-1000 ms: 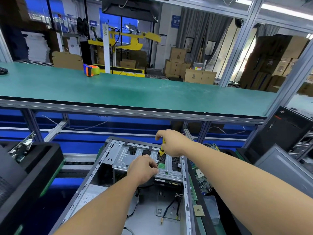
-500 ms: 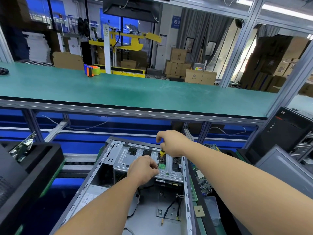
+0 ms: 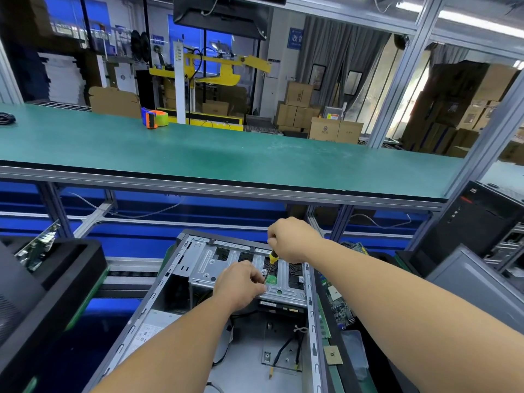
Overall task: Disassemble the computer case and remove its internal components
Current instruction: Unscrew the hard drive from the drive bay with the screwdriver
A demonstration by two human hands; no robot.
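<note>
Since a second ago almost nothing shifts: both my hands stay over the drive cage, and my right hand sits a touch lower on the tool. My right hand (image 3: 292,239) is curled round the top of the screwdriver (image 3: 271,263), holding it upright with its tip down on the metal drive cage (image 3: 235,268) at the far end of the open computer case (image 3: 158,302). My left hand (image 3: 241,285) has its fingers bent and pinched beside the shaft, close to a small green tab (image 3: 271,280); whether they grip the shaft or only steady it I cannot tell.

The case lies on its side just in front of me, its open side up, with loose black cables (image 3: 286,347) on its floor at the near end. To its right lies a circuit board (image 3: 338,302), touching the case's right wall. Farther right stands a black tower (image 3: 476,219), well apart. At the left sits a black tray (image 3: 56,279). Beyond the case runs a long green bench (image 3: 226,157), carrying an orange tape dispenser (image 3: 154,117) at its far left. Cardboard boxes (image 3: 334,129) stand behind the bench.
</note>
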